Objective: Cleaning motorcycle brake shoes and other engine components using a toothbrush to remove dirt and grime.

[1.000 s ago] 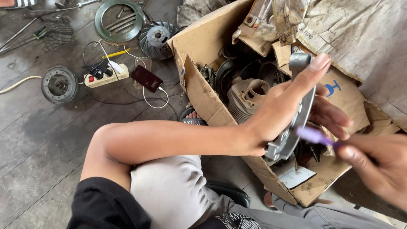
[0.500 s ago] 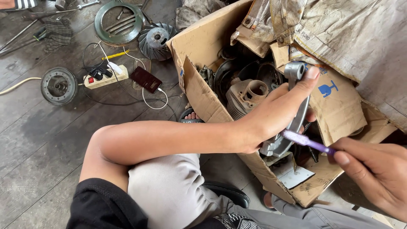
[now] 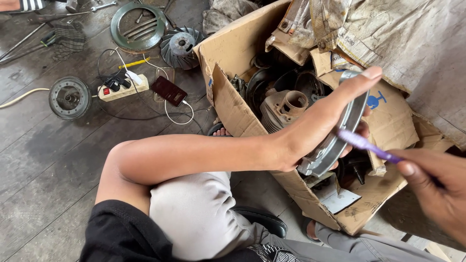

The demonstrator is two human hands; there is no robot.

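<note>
My left hand grips a round grey metal engine part on edge, held over an open cardboard box. My right hand at the lower right holds a purple toothbrush, whose head touches the metal part's face near my left fingers. My left forearm stretches across my bent knee in light trousers.
The box holds a finned engine cylinder and dark metal parts. On the dark wooden floor lie a power strip, a phone on a cable, a round hub, a fan wheel, a green ring cover and a dirty sack.
My left hand lowered the metal part slightly and turned it. My right hand brought the toothbrush up and left until its head reached the part.
</note>
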